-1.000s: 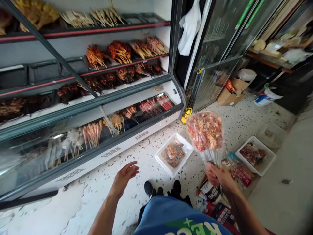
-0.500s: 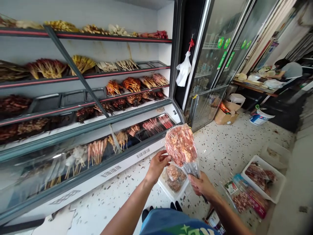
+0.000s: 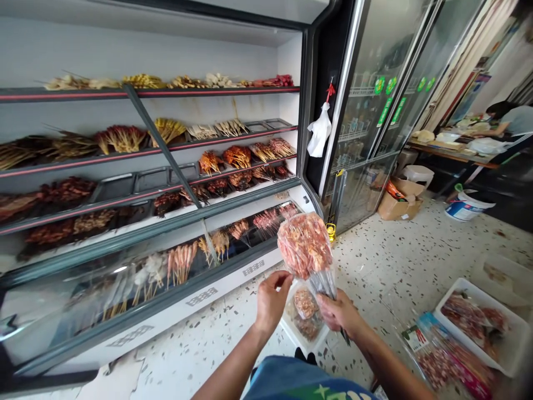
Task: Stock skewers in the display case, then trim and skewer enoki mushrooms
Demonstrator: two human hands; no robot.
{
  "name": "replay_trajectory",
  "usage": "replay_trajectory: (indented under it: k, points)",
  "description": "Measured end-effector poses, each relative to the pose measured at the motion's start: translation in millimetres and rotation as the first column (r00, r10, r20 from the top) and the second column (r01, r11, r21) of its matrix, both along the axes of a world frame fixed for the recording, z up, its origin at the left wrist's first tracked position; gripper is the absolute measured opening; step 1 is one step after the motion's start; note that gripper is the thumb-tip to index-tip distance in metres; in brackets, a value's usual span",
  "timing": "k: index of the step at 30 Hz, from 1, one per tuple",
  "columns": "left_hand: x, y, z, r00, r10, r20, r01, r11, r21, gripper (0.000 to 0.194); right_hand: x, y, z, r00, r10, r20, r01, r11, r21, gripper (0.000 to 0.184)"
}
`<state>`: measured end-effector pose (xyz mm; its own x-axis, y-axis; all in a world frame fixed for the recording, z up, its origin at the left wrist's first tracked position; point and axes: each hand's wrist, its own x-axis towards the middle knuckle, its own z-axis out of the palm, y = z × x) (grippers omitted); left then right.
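My right hand (image 3: 339, 314) is closed round the lower, stick end of a bundle of meat skewers (image 3: 306, 244) wrapped in clear plastic. The pinkish meat end points up and away from me. My left hand (image 3: 272, 297) is beside the bundle's lower left edge, thumb and forefinger pinched together; whatever is between them, perhaps a bit of the plastic, is too small to make out. Below the bundle, on the floor, a white foam box (image 3: 287, 328) holds more wrapped meat (image 3: 306, 303), partly hidden by my hands and the bundle.
On the left stands a display fridge (image 3: 187, 208) with skewers on its shelves and in its lower tray. Glass doors (image 3: 366, 128) adjoin it. Right on the floor are a meat box (image 3: 460, 286), bagged meat (image 3: 441, 355), a carton (image 3: 400, 208) and a bucket (image 3: 468, 205). A person (image 3: 516, 119) sits at a table.
My view has tilted up and turned left. My left thumb and forefinger have come together at the bundle's edge. My right hand keeps its hold on the meat skewers.
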<state>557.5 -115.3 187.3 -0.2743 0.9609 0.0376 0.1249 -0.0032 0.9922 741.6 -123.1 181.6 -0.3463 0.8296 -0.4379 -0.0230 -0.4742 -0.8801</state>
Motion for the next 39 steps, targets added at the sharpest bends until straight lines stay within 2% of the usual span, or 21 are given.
replay_trajectory:
  k: [2,4,6,8,10,13,15,18,21,24,26,30,35,39]
  points:
    - [9.1,-11.6,-5.0,0.98,-0.056,-0.191,0.082,0.988,0.131,0.011,-5.8,4.3,3.2,0.999,-0.018,-0.045,0.017,1.0,-0.015,0.058]
    - [18.4,-20.6,-10.0,0.934,-0.072,-0.351,0.177,0.945,0.276,0.012,-11.9,8.7,6.1,0.997,-0.045,-0.068,0.043,0.999,-0.031,0.059]
    - [25.4,-24.2,-12.4,0.875,-0.032,-0.483,0.25,0.885,0.393,0.017,-17.8,12.6,9.5,0.995,-0.074,-0.071,0.072,0.997,-0.027,0.061]
    - [28.5,-22.9,-10.6,0.828,0.01,-0.56,0.286,0.852,0.438,0.025,-23.4,15.6,13.3,0.994,-0.096,-0.057,0.096,0.995,-0.006,0.064]
    - [28.2,-18.8,-5.5,0.809,0.038,-0.587,0.279,0.854,0.44,0.023,-28.1,17.7,16.0,0.994,-0.105,-0.039,0.106,0.994,0.014,0.066]
    - [25.0,-12.8,4.4,0.797,0.035,-0.604,0.271,0.872,0.407,0.007,-33.3,19.5,13.8,0.995,-0.092,-0.026,0.093,0.996,0.011,0.067]
    - [22.9,-10.5,10.2,0.74,-0.006,-0.673,0.336,0.87,0.362,0.014,-35.7,20.8,7.4,0.994,-0.098,-0.038,0.099,0.995,0.023,0.067]
    - [20.3,-9.4,15.8,0.601,-0.046,-0.798,0.43,0.86,0.274,0.029,-39.0,23.3,-3.9,0.991,-0.109,-0.073,0.113,0.992,0.053,0.065]
    - [18.0,-8.5,16.8,0.534,-0.04,-0.844,0.414,0.883,0.22,0.022,-41.9,24.9,-8.3,0.992,-0.096,-0.087,0.098,0.995,0.015,0.064]
    - [17.2,-6.8,15.6,0.491,-0.035,-0.871,0.359,0.918,0.166,0.023,-43.2,25.0,-5.0,0.992,-0.094,-0.089,0.091,0.995,-0.033,0.065]
    - [18.6,-6.4,15.7,0.491,-0.07,-0.868,0.349,0.929,0.122,0.022,-42.8,24.9,-2.5,0.991,-0.102,-0.084,0.098,0.994,-0.046,0.065]
    - [25.4,-8.8,17.8,0.558,-0.125,-0.82,0.349,0.932,0.095,0.009,-40.2,24.4,-2.4,0.99,-0.13,-0.062,0.128,0.991,-0.042,0.066]
    - [28.7,-6.8,13.5,0.606,-0.054,-0.793,0.292,0.943,0.159,0.014,-35.9,21.4,-3.8,0.989,-0.121,-0.084,0.124,0.992,0.023,0.064]
    - [22.9,-4.0,7.7,0.643,0.006,-0.766,0.25,0.944,0.217,0.02,-30.9,17.0,-1.1,0.987,-0.109,-0.121,0.112,0.993,0.025,0.064]
